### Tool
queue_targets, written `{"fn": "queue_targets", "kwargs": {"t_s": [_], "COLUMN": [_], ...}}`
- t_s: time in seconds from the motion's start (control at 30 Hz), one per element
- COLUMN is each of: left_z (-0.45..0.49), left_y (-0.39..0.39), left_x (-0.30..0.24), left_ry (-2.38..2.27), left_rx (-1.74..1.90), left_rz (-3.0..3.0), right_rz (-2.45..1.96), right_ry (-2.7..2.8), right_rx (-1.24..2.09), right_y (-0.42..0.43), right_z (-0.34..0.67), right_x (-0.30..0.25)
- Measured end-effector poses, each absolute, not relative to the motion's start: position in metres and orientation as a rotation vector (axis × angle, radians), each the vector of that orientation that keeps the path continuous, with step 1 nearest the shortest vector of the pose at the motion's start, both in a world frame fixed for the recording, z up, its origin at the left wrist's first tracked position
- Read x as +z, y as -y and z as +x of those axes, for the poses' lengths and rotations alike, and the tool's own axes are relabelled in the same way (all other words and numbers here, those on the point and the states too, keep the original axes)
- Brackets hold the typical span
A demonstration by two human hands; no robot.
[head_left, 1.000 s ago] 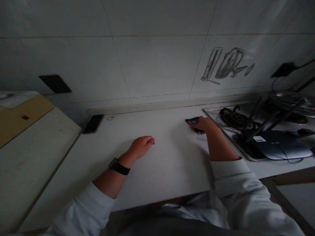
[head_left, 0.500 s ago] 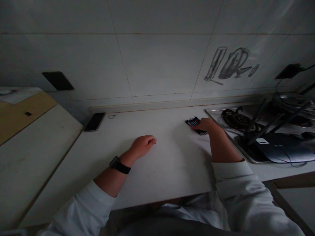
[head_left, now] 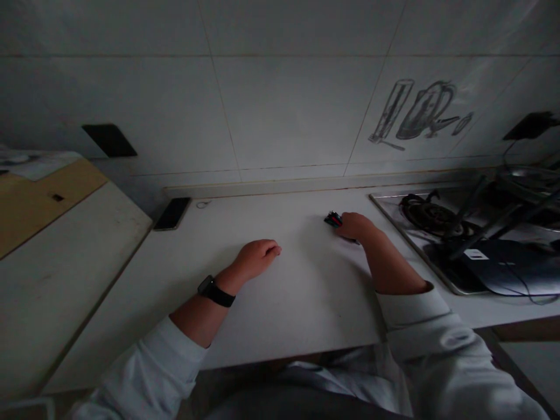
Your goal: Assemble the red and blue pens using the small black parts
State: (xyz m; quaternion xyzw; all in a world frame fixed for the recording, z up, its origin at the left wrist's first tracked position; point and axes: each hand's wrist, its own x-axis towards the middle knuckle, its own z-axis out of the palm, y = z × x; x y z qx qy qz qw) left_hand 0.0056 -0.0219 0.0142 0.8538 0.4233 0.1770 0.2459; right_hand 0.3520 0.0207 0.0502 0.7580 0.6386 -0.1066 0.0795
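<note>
My right hand (head_left: 354, 224) is closed round a small black bit set (head_left: 334, 219) with red and teal pieces, at the right part of the white counter (head_left: 301, 309). Most of the set is hidden under the fingers, and only its left end and a thin lower edge show. My left hand (head_left: 257, 258) rests in a loose fist on the middle of the counter, apart from the set, with nothing visible in it. A dark watch (head_left: 215, 290) is on the left wrist.
A phone (head_left: 172, 213) and a small thin ring (head_left: 203, 204) lie at the back left. A pale board-like cabinet (head_left: 65, 227) borders the left. On the right, a gas stove (head_left: 422, 213) carries a black router (head_left: 507, 262) with upright antennas. A tiled wall closes the back.
My right hand has shifted slightly left and now covers more of the bit set, which looks turned or tilted. The left hand stays in place while the view shifts a little.
</note>
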Motion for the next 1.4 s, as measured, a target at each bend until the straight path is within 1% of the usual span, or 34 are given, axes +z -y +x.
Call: {"fn": "queue_targets", "kwargs": {"t_s": [0.2, 0.4, 0.47, 0.57, 0.63, 0.67, 0.77, 0.83, 0.9, 1.0, 1.07, 1.23, 1.4], "left_z": [0.005, 0.005, 0.005, 0.005, 0.005, 0.004, 0.004, 0.004, 0.005, 0.006, 0.006, 0.008, 0.008], "left_y": [0.022, 0.021, 0.022, 0.023, 0.024, 0.024, 0.025, 0.025, 0.026, 0.028, 0.030, 0.034, 0.036], "left_x": [0.012, 0.010, 0.011, 0.014, 0.014, 0.014, 0.015, 0.016, 0.019, 0.025, 0.030, 0.035, 0.032], "left_ry": [-1.151, -1.142, -1.150, -1.140, -1.104, -1.083, -1.019, -0.964, -0.890, -0.774, -0.721, -0.702, -0.764], "left_rx": [0.531, 0.566, 0.595, 0.735, 0.857, 0.922, 1.103, 1.185, 1.239, 1.281, 1.287, 1.246, 1.152], "left_rz": [2.317, 2.300, 2.295, 2.198, 2.133, 2.115, 2.116, 2.135, 2.172, 2.231, 2.253, 2.228, 2.140], "right_rz": [2.065, 1.960, 1.889, 1.837, 1.880, 1.907, 1.918, 1.807, 1.656, 1.471, 1.367, 1.120, 1.108], "right_ry": [-2.088, -2.356, -2.481, -2.676, -2.815, -2.889, -3.065, -3.101, -3.078, -2.993, -2.967, -2.967, -2.911], "right_rx": [-0.313, -0.189, -0.210, -0.289, -0.426, -0.545, -1.089, -1.491, -1.823, -2.173, -2.231, -2.135, -2.011], "right_y": [-0.014, 0.004, 0.011, 0.019, 0.022, 0.023, 0.026, 0.029, 0.032, 0.038, 0.041, 0.042, 0.041], "right_z": [0.326, 0.284, 0.268, 0.251, 0.243, 0.240, 0.231, 0.225, 0.217, 0.207, 0.202, 0.199, 0.202], "right_x": [0.053, 0.045, 0.042, 0.041, 0.042, 0.042, 0.039, 0.036, 0.032, 0.025, 0.022, 0.021, 0.025]}}
